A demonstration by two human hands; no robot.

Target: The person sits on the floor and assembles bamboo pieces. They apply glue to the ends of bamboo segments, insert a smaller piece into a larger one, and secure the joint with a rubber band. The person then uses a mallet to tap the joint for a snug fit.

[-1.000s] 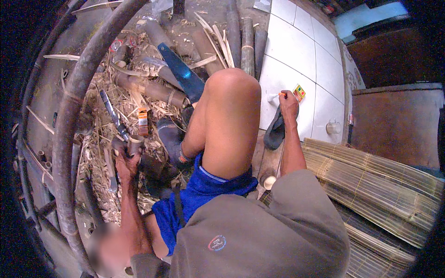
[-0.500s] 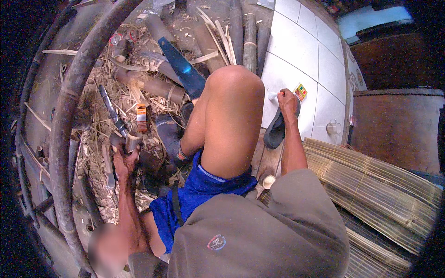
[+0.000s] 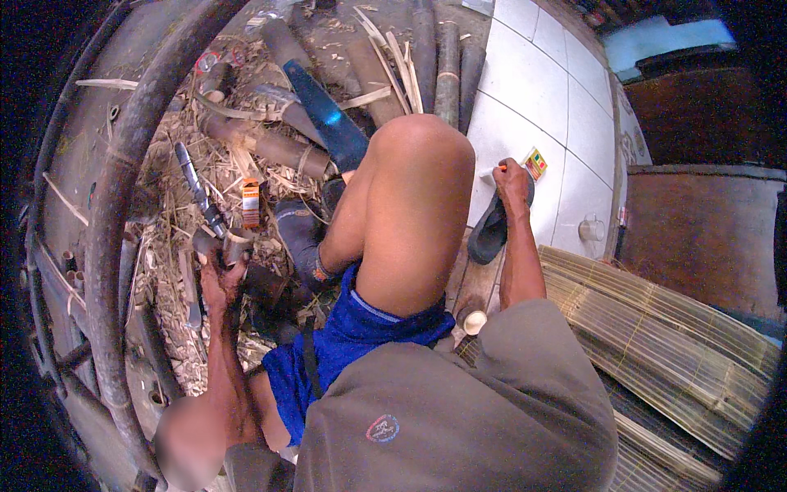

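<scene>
At the left, my left hand is closed round a short bamboo piece with a pale cut end. A long narrow tool with a dark grip end lies just beyond, close to the fingertips. My right hand is out over the white tiles, its fingers pinched on a small thing with an orange tip; the rest of it is mostly hidden. A yellow packet lies beside those fingers, and a black sandal is under the wrist.
Shavings cover the ground, with an orange-and-white box, a blue saw blade and bamboo lengths. A thick curved pole rises at the left. A glass stands on the tiles, near slatted bamboo matting.
The white part seen at my right fingers earlier shows less now, and that hand has turned slightly. My left hand keeps its hold on the bamboo piece. The view has shifted a little.
</scene>
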